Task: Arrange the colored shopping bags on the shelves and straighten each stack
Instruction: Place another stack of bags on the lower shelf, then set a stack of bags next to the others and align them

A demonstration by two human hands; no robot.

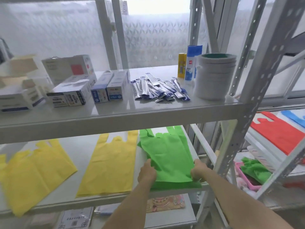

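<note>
While both hands' fingers pinch its sides | green bag stack flat, handles rearward, edges uneven

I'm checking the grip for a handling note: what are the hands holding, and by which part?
Both hold the top green bag near its bottom end: left hand grips its left edge, right hand its right edge.

green bags flat, yellow stacks beside

I can't read the blurred boxes far left; the upper shelf hides the green bags' handles, and my fingertips vanish under them.
</note>
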